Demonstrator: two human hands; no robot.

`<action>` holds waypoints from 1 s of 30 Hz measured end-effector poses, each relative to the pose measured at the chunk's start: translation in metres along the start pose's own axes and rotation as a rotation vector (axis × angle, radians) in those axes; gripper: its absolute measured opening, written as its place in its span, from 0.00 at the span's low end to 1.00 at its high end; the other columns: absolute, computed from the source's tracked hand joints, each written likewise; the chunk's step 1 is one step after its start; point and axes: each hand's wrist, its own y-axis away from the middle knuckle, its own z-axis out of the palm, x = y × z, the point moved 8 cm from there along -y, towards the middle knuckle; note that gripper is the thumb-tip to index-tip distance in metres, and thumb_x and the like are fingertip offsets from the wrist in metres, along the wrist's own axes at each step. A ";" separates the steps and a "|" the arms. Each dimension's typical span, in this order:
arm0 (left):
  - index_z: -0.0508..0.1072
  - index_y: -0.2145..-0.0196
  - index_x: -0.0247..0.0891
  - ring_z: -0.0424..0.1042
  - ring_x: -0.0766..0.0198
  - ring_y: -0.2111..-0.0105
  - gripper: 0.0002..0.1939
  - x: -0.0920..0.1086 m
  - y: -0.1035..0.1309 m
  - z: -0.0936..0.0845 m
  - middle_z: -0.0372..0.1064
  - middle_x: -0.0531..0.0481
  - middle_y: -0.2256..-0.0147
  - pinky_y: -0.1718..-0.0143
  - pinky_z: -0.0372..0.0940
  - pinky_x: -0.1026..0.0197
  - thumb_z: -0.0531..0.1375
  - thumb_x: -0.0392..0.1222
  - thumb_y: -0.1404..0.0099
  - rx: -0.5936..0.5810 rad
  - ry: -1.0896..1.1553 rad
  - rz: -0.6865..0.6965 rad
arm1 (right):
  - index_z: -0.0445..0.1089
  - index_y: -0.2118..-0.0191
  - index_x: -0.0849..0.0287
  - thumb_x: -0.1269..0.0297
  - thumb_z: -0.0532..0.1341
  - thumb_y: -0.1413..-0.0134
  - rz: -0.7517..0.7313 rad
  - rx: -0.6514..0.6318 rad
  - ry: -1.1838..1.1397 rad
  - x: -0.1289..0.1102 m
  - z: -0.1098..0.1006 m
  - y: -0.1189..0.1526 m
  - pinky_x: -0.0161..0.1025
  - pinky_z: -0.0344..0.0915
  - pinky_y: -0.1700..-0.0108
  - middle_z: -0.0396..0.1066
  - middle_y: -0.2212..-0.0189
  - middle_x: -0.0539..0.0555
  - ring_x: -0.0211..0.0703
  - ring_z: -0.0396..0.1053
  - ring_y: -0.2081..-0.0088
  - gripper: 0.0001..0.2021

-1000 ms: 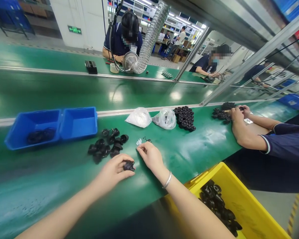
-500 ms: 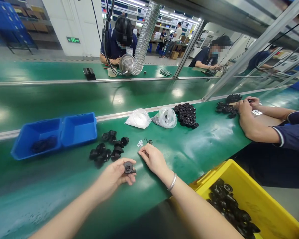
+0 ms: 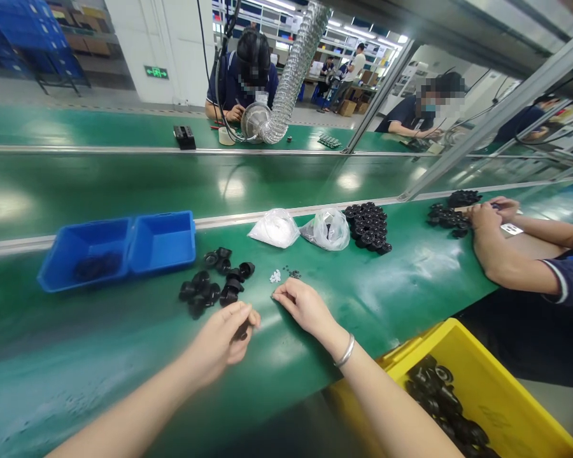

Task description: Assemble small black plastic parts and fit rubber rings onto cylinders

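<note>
One black part (image 3: 242,329) sits in the left hand (image 3: 222,337), its grip curled closed around it, apparently for steadiness. The right hand (image 3: 310,308) has thumb and fingertips pinched together; I cannot tell whether anything is between them. Just beyond, white bits (image 3: 275,276) and dark bits (image 3: 293,274) lie loose on the surface (image 3: 148,362), probably spread so single ones pick up easily. Farther back, bags (image 3: 275,229) stay within reach.

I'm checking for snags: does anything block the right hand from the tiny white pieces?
Nothing visible does: only bare green tabletop lies between the right hand and the tiny white pieces; tiny black pieces sit beside them.
</note>
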 end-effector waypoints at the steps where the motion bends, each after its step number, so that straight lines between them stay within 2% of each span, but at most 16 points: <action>1: 0.66 0.68 0.35 0.48 0.78 0.84 0.12 0.000 0.000 0.001 0.61 0.54 0.71 0.85 0.45 0.71 0.52 0.45 0.31 0.002 0.000 -0.006 | 0.69 0.67 0.57 0.68 0.58 0.39 -0.006 -0.008 -0.003 -0.001 0.000 0.000 0.36 0.62 0.62 0.69 0.69 0.50 0.40 0.67 0.65 0.05; 4: 0.68 0.59 0.37 0.58 0.76 0.77 0.07 0.002 0.002 0.005 0.64 0.52 0.65 0.76 0.57 0.69 0.53 0.40 0.32 -0.044 -0.040 0.007 | 0.69 0.67 0.58 0.68 0.58 0.39 -0.012 -0.023 0.009 -0.001 0.001 0.000 0.37 0.63 0.62 0.69 0.69 0.50 0.40 0.67 0.65 0.06; 6: 0.67 0.55 0.37 0.64 0.73 0.73 0.09 0.001 0.002 0.009 0.66 0.49 0.60 0.68 0.62 0.65 0.55 0.39 0.33 -0.108 -0.119 0.028 | 0.69 0.67 0.58 0.68 0.58 0.39 -0.015 -0.027 0.023 -0.001 0.002 0.000 0.37 0.63 0.62 0.69 0.69 0.51 0.40 0.67 0.65 0.06; 10: 0.66 0.56 0.37 0.65 0.73 0.79 0.12 -0.008 0.000 0.007 0.68 0.46 0.56 0.75 0.63 0.62 0.59 0.42 0.36 -0.149 -0.253 0.018 | 0.69 0.67 0.58 0.68 0.57 0.38 -0.037 -0.022 0.030 0.000 0.004 -0.001 0.37 0.63 0.62 0.68 0.69 0.51 0.40 0.66 0.66 0.06; 12: 0.66 0.56 0.38 0.66 0.74 0.80 0.13 -0.011 -0.002 0.002 0.69 0.46 0.57 0.75 0.63 0.62 0.60 0.42 0.38 -0.128 -0.303 0.029 | 0.69 0.67 0.58 0.67 0.57 0.39 -0.035 -0.014 -0.003 -0.002 0.002 -0.002 0.38 0.63 0.62 0.69 0.69 0.51 0.40 0.66 0.66 0.07; 17: 0.63 0.51 0.42 0.70 0.70 0.74 0.17 -0.007 -0.002 -0.004 0.66 0.46 0.53 0.71 0.67 0.62 0.59 0.40 0.38 -0.066 -0.392 0.113 | 0.70 0.68 0.58 0.65 0.58 0.39 0.009 0.055 -0.147 -0.024 -0.015 0.004 0.36 0.62 0.66 0.68 0.72 0.51 0.39 0.65 0.69 0.08; 19: 0.63 0.52 0.41 0.71 0.68 0.75 0.16 -0.007 -0.002 -0.004 0.69 0.48 0.58 0.72 0.68 0.61 0.59 0.40 0.38 -0.047 -0.433 0.119 | 0.70 0.68 0.57 0.65 0.58 0.39 -0.013 0.067 -0.170 -0.041 -0.018 0.010 0.36 0.61 0.68 0.67 0.73 0.50 0.39 0.64 0.70 0.07; 22: 0.64 0.56 0.39 0.73 0.65 0.74 0.13 -0.008 -0.003 -0.003 0.68 0.53 0.69 0.70 0.70 0.60 0.58 0.37 0.39 -0.028 -0.479 0.128 | 0.69 0.66 0.57 0.66 0.58 0.39 -0.085 0.061 -0.173 -0.064 -0.008 0.022 0.35 0.61 0.68 0.66 0.73 0.50 0.38 0.64 0.71 0.05; 26: 0.67 0.57 0.41 0.73 0.66 0.72 0.15 -0.004 -0.002 -0.004 0.66 0.52 0.64 0.68 0.69 0.61 0.56 0.32 0.42 0.031 -0.627 0.199 | 0.67 0.65 0.59 0.69 0.55 0.37 -0.192 0.088 0.009 -0.076 0.011 0.034 0.38 0.63 0.65 0.66 0.71 0.53 0.40 0.64 0.68 0.06; 30: 0.70 0.57 0.41 0.65 0.68 0.75 0.17 -0.001 -0.001 -0.008 0.66 0.51 0.65 0.73 0.63 0.63 0.56 0.32 0.45 0.122 -0.870 0.239 | 0.68 0.61 0.61 0.72 0.54 0.37 -0.305 0.087 0.227 -0.082 0.022 0.043 0.40 0.64 0.65 0.67 0.70 0.55 0.43 0.64 0.67 0.06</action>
